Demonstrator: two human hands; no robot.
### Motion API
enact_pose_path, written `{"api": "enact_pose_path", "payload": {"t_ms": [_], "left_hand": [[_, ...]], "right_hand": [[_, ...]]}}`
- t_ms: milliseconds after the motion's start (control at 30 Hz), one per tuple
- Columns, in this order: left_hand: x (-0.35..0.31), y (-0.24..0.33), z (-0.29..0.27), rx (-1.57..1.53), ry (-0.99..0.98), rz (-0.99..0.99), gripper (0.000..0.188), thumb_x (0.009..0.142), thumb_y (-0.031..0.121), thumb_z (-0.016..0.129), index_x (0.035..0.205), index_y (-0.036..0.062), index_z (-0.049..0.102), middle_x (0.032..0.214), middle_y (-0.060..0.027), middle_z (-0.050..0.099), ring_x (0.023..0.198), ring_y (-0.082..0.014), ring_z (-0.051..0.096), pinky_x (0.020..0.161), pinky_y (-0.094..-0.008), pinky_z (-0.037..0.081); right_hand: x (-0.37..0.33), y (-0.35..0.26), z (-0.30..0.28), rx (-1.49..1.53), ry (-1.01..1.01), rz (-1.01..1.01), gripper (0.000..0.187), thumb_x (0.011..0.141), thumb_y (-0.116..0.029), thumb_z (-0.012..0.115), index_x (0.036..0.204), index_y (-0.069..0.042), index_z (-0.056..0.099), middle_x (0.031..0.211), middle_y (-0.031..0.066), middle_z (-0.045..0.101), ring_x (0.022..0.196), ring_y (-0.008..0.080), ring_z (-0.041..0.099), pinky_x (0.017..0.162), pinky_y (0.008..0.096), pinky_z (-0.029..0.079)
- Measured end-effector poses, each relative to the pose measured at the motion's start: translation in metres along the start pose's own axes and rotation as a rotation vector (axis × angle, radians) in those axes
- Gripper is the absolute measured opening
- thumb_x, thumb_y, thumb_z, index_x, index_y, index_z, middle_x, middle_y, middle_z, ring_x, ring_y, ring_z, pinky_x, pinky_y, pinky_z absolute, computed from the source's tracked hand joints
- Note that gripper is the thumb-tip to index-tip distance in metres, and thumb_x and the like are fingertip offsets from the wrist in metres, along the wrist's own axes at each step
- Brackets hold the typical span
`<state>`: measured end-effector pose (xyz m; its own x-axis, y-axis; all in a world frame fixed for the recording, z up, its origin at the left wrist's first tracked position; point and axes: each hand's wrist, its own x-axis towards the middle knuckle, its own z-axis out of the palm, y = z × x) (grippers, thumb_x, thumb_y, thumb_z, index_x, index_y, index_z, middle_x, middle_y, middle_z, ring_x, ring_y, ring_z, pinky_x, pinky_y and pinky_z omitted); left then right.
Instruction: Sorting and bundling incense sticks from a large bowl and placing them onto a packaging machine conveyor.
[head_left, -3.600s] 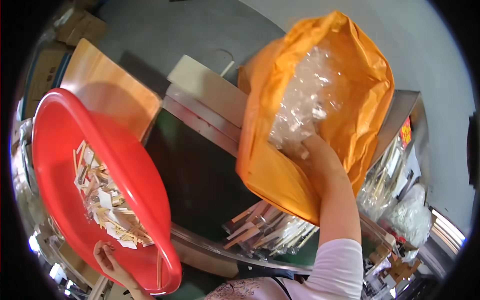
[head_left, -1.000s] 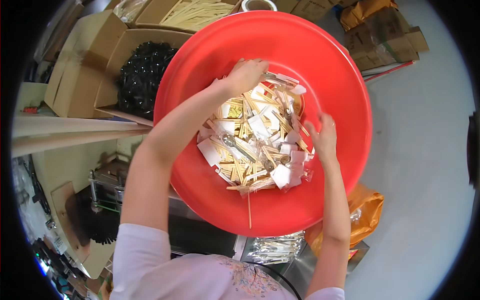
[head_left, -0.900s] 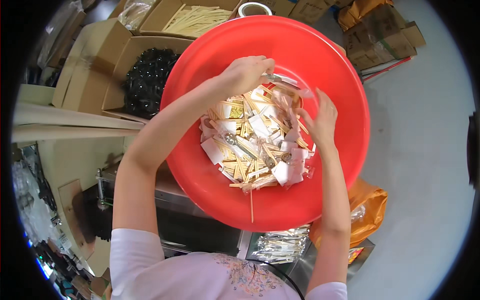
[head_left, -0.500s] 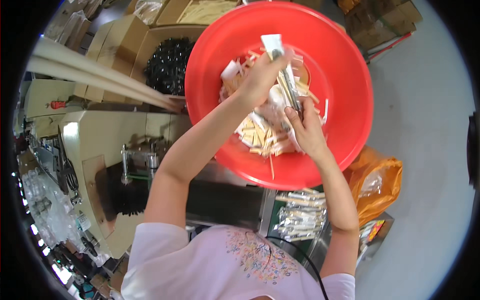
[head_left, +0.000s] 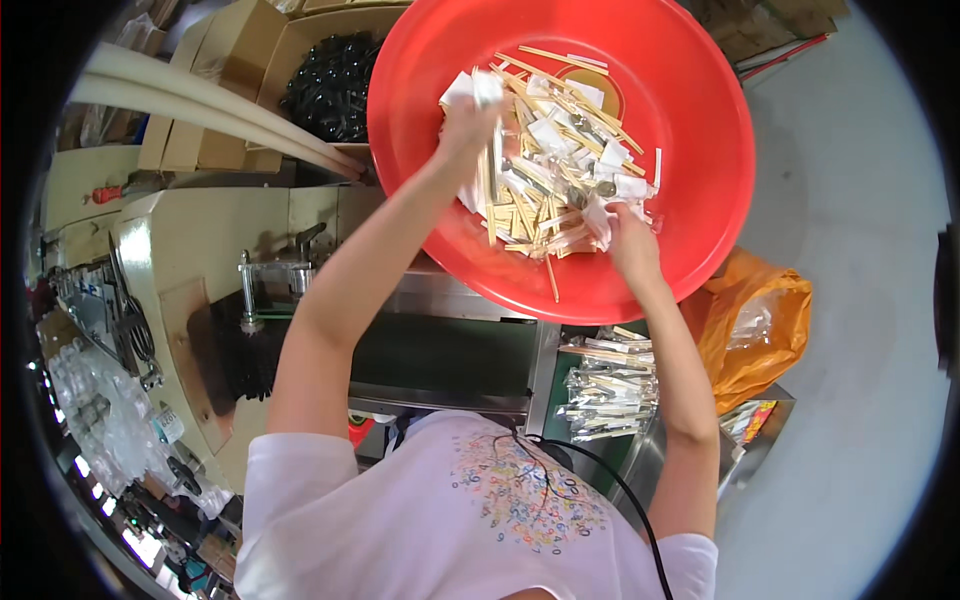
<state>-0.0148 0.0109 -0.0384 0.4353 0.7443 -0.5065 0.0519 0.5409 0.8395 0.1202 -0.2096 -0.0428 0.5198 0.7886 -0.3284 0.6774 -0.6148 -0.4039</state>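
Head view: hands (head_left: 634, 242) apart within red basin (head_left: 700, 150), left one (head_left: 466, 130) perhaps curled.

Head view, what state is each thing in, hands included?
Red basin: partly filled
Utensil pile: jumbled inside basin
Left hand: blurred, grip unclear
Right hand: fingers at white piece, grip unclear
Orange bag: open, clear plastic inside
Cardboard box: open, holding black items

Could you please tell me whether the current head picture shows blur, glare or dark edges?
Head view: the left hand is blurred, the right hand looks sharper; head view, lower left: a bright patch is blown out; head view, both sides: the fisheye picture fades to black.
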Motion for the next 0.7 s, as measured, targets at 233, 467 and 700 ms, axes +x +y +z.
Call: {"api": "enact_pose_path", "payload": {"t_ms": [233,467,700], "left_hand": [[-0.045,0.033,0.009,-0.219,-0.183,0.227,0.023,0.076,0.015,0.068,0.093,0.003,0.059,0.081,-0.0025,0.06,0.071,-0.0081,0.056,0.063,-0.0208,0.044],[-0.037,0.011,0.018,-0.061,-0.435,0.118,0.038,0.077,0.021,0.069,0.106,0.0046,0.051,0.089,0.0005,0.054,0.077,-0.0055,0.047,0.059,-0.0206,0.036],[-0.022,-0.004,0.036,-0.196,-0.136,0.148,0.023,0.078,0.021,0.068,0.09,0.0027,0.061,0.075,-0.0039,0.063,0.066,-0.0087,0.056,0.057,-0.0226,0.042]], "right_hand": [[0.049,0.041,0.049,-0.456,0.054,-0.186,0.029,0.081,-0.024,0.058,0.103,-0.005,0.056,0.079,0.0176,0.063,0.077,0.0286,0.063,0.062,0.0393,0.048],[0.033,-0.027,-0.052,0.668,-0.6,0.044,0.017,0.083,-0.016,0.062,0.082,0.001,0.058,0.066,-0.0008,0.052,0.06,0.0097,0.047,0.058,0.0245,0.04],[0.004,-0.056,-0.045,0.394,-0.076,-0.017,0.034,0.076,-0.035,0.069,0.075,-0.002,0.057,0.061,0.0022,0.052,0.057,0.014,0.051,0.055,0.028,0.041]]}}
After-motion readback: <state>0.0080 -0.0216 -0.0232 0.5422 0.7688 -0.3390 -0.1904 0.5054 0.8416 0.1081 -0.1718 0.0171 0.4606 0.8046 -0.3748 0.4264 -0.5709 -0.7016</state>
